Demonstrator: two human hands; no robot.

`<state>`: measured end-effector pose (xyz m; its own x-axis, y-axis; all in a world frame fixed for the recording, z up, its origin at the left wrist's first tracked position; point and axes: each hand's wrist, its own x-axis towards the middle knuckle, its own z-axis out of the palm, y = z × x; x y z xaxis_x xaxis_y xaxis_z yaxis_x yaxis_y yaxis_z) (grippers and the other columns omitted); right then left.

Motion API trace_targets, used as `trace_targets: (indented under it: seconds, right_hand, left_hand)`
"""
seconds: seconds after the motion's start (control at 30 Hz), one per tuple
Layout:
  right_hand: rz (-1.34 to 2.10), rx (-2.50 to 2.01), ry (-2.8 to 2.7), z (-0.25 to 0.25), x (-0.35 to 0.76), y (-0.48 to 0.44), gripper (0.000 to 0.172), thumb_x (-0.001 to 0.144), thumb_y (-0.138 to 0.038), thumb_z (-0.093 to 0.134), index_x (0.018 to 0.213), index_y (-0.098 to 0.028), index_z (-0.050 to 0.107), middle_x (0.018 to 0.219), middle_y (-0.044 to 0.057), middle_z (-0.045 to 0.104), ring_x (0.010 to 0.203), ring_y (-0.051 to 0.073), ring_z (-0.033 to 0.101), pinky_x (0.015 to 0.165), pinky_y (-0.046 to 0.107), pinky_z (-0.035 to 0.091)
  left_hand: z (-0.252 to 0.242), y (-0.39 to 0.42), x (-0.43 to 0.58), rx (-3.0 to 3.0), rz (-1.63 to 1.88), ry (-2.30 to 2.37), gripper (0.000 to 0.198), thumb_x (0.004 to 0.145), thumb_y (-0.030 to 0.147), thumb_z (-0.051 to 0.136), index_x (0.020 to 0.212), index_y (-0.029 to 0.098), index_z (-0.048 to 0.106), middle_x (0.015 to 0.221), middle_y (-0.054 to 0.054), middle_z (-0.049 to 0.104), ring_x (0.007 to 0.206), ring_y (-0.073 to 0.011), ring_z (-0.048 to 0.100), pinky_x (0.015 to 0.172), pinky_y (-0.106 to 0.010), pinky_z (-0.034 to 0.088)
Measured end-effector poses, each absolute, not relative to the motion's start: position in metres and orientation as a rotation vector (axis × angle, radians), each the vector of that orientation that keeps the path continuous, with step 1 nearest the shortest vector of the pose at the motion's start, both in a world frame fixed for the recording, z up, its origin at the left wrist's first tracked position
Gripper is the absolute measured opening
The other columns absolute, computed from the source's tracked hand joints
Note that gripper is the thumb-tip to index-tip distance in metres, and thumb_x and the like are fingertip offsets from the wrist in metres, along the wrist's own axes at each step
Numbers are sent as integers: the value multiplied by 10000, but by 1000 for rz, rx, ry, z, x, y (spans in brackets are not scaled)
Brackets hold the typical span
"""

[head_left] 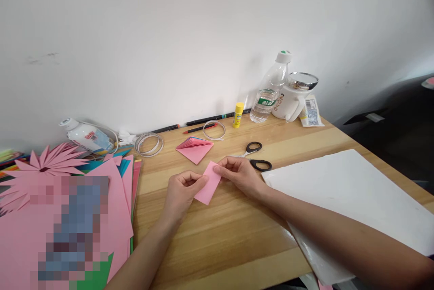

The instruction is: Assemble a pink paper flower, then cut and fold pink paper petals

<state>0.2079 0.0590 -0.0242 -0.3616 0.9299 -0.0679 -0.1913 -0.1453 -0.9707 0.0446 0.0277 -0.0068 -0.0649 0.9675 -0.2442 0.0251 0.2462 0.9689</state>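
Observation:
Between my hands, above the wooden table (pixel 190 249), is a small pink rectangle of paper (pixel 210 188), held tilted. My left hand (pixel 183 190) pinches its left edge between thumb and fingers. My right hand (pixel 239 174) grips the upper right edge, thumb on top. Just beyond lies a stack of folded pink paper pieces (pixel 195 149) with a pointed front. Black-handled scissors (pixel 254 154) rest beyond my right hand, their blades partly hidden.
A yellow glue stick (pixel 238 116), water bottle (pixel 271 88) and white mug (pixel 293 97) stand along the wall. Tape rolls (pixel 149 145) and pens (pixel 203 120) lie nearby. Pink sheets (pixel 118 190) and a folded paper star (pixel 44 163) are left; a white board (pixel 349 199) is right.

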Motion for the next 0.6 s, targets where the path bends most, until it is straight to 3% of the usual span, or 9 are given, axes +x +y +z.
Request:
trace_targets:
  seconds: [0.2,0.43,0.6]
  right_hand:
    - [1602,-953,-1294,-27,209,60,259,693,-402,661,624,-172,561,598,-28,552,527,92,485,528,225,393]
    - [1537,-998,-1413,-25,211,58,261,698,-396,652,628,-162,560,603,-14,541,530,92,457,509,224,357]
    - [1555,-982,-1417,-26,211,58,242,695,-376,656,640,-156,569,598,-17,539,527,89,454,505,220,347]
  left_hand:
    - [-2,27,45,913,1020,1350,209,531,301,766,569,128,655,551,5,618,496,-72,482,487,-178,358]
    - [-4,27,43,1053,850,1256,235,628,345,703,725,131,685,648,-29,658,554,-106,532,509,-195,369]
    - [-10,26,41,1123,843,1285,253,633,378,693,665,127,687,622,-26,652,527,-100,505,489,-196,334]
